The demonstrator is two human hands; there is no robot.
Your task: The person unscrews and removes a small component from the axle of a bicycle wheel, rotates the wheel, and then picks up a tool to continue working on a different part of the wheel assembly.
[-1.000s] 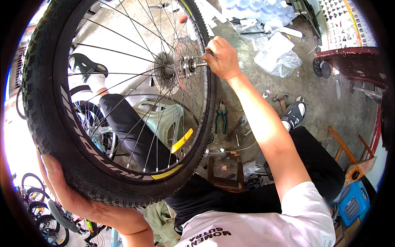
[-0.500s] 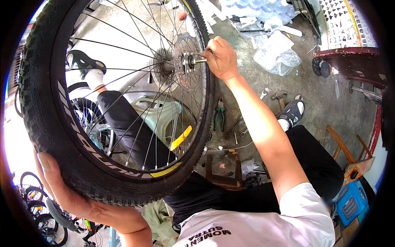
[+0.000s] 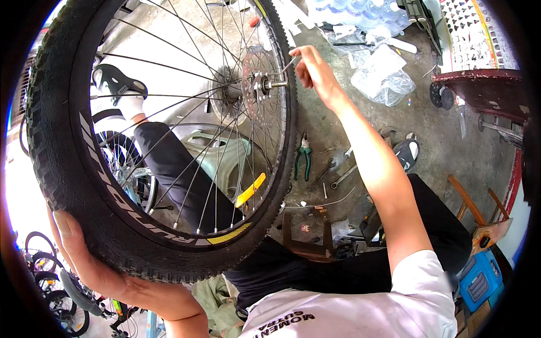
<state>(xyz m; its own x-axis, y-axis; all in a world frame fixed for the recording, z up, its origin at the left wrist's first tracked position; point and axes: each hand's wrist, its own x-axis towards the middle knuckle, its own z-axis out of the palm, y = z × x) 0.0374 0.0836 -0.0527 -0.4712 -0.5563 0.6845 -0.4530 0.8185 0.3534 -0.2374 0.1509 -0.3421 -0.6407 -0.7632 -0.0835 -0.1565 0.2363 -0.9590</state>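
A bicycle wheel [image 3: 53, 141] with a black knobbly tyre fills the left half of the head view, standing over my legs. My left hand [image 3: 84, 248] grips the tyre at its lower left, fingers partly hidden behind it. At the hub [image 3: 231, 90], beside the brake disc [image 3: 253, 107] and protruding axle [image 3: 278, 84], my right hand [image 3: 315, 73] pinches a thin bent metal tool [image 3: 289, 65] between its fingertips. The tool's far end is too small to make out clearly.
On the floor lie green-handled pliers [image 3: 304, 160], wrenches [image 3: 322, 172] and plastic bags [image 3: 380, 73]. A wooden stool [image 3: 470, 200] and blue case [image 3: 479, 277] stand at my right, a red-edged cart [image 3: 482, 90] beyond. Bicycles [image 3: 51, 287] are at lower left; a frame [image 3: 208, 141] lies behind the wheel.
My right hand has shifted slightly up and right, its fingers lifting off the axle end to the tip of the metal tool. My left hand stays on the tyre.
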